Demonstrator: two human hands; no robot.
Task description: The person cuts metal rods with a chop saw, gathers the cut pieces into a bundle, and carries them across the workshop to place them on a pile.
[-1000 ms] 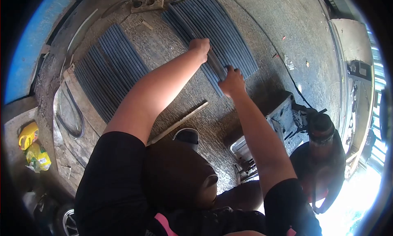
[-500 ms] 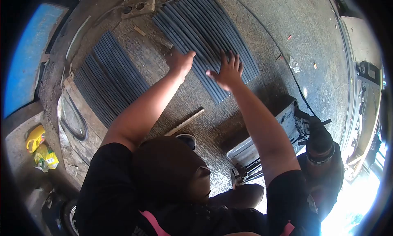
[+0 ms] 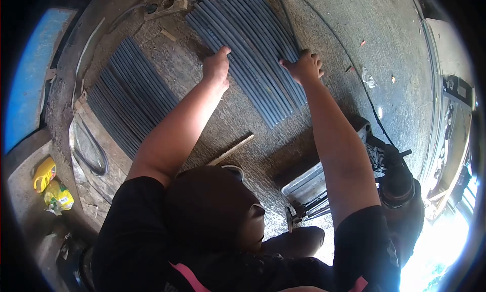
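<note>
Long dark metal rods [image 3: 253, 54] lie side by side in a wide row on the floor ahead of me. At the row's left edge is my left hand [image 3: 216, 69], its thumb reaching over the rods; its other fingers are mostly hidden. My right hand [image 3: 305, 68] is at the right edge near the close end, thumb across the top and fingers bent around the outer side. One outer rod [image 3: 288, 18] stands slightly apart from the row and runs toward this hand. A second row of similar rods [image 3: 134, 89] lies to the left.
A wooden stick [image 3: 233, 149] lies between the rows and my body. Right of it stands a metal machine part [image 3: 306, 183]. Behind the rods is a board with round holes [image 3: 166, 6]. A cable [image 3: 349, 54] crosses the floor; yellow packets [image 3: 45, 174] lie left.
My right hand has moved right and slightly away, from on top of the rods to their outer edge. My left hand has shifted slightly. A gap now shows beside an outer rod.
</note>
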